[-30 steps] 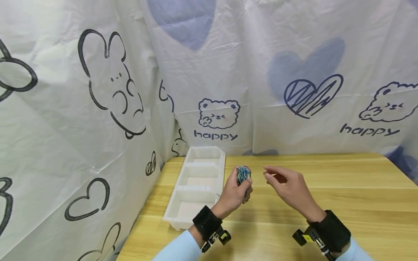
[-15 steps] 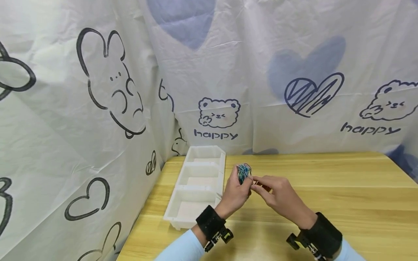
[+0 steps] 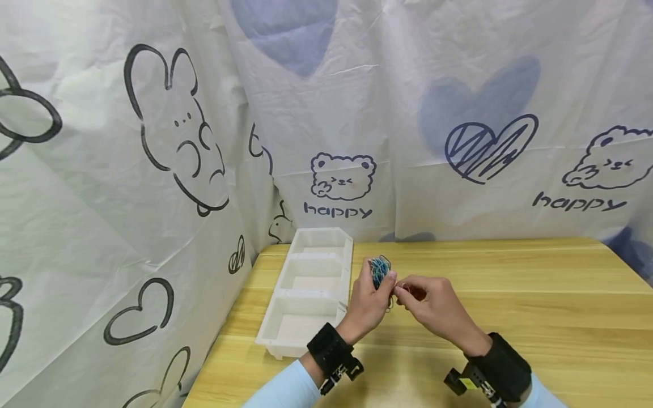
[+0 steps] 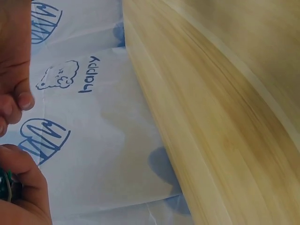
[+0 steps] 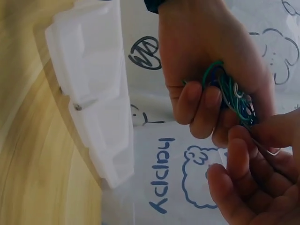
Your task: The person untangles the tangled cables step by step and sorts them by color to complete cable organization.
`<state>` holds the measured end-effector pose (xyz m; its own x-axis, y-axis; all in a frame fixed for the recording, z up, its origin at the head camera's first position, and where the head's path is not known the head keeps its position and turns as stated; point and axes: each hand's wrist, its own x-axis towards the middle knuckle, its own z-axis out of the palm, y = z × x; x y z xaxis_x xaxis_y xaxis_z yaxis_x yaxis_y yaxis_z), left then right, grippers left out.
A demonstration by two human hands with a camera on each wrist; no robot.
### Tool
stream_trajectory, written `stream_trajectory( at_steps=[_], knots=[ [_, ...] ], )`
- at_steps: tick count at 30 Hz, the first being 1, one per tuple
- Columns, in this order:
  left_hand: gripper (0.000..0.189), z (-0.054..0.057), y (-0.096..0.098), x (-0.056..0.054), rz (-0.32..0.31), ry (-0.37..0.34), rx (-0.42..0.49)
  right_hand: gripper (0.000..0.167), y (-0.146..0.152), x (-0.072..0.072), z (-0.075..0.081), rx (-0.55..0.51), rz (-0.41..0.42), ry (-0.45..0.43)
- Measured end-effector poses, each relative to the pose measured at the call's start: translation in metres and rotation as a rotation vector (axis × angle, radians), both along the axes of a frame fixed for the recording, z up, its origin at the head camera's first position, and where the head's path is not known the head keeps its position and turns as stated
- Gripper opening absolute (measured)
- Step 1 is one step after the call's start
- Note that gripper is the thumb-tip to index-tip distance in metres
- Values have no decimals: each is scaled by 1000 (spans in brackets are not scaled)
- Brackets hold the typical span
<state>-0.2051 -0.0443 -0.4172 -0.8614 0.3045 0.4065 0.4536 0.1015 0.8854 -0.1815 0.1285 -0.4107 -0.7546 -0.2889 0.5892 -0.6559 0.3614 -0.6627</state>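
A tangled bundle of thin wires [image 3: 379,272], in green, blue and white, is gripped by my left hand [image 3: 367,303] above the table, its top poking out between thumb and index finger. My right hand [image 3: 431,298] is close against its right side, thumb and index finger pinching a thin strand [image 5: 263,149] that runs out of the bundle. In the right wrist view the left fingers curl round the wires, with green loops showing in the palm. The left wrist view catches only a sliver of the bundle [image 4: 5,185] at its left edge.
A white plastic bin with three compartments [image 3: 310,295] stands on the wooden table [image 3: 510,317], left of both hands. White cloth [image 3: 398,113] printed with bears and hearts hangs behind the table and along its left side.
My right hand, apart from the bundle one second ago, has moved left and slightly down to it and now pinches a strand. My left hand keeps its grip with little movement.
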Motion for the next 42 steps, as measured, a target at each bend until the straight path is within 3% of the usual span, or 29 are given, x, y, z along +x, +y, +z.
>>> stream_trajectory(
  at_steps=[5, 11, 12, 14, 17, 18, 22, 25, 27, 31, 37, 42],
  knots=[
    [29, 3, -1, 0, -3, -36, 20, 11, 6, 2, -4, -10, -6, -80],
    [26, 1, -12, -3, 11, -99, 57, 13, 55, -75, -119, -43, -45, 36],
    [26, 0, -15, -3, 8, -113, 62, 14, 61, -75, -118, -76, -26, 46],
    [28, -4, -22, -3, 0, -137, 54, 12, 70, -69, -99, -132, -17, 29],
    [30, -7, -32, -3, -8, -161, 52, 12, 74, -45, -51, -198, -19, 12],
    [30, -8, -35, -3, 1, -168, 54, 10, 74, -34, -32, -202, -56, -4],
    [29, -11, -52, -5, 76, -181, 87, 17, 88, -18, 2, -204, -305, -101],
    [27, -14, -63, -5, 115, -178, 86, 20, 101, -15, 9, -236, -449, -144],
    [25, -14, -67, -4, 112, -170, 71, 20, 107, -16, 9, -255, -484, -156],
    [27, -14, -71, -1, 76, -169, 65, 24, 106, -19, 8, -262, -478, -175],
    [24, -14, -73, 3, 93, -163, 65, 32, 95, -21, 10, -230, -467, -195],
    [21, -15, -73, 10, 107, -154, 37, 34, 84, -27, 11, -199, -401, -227]
  ],
)
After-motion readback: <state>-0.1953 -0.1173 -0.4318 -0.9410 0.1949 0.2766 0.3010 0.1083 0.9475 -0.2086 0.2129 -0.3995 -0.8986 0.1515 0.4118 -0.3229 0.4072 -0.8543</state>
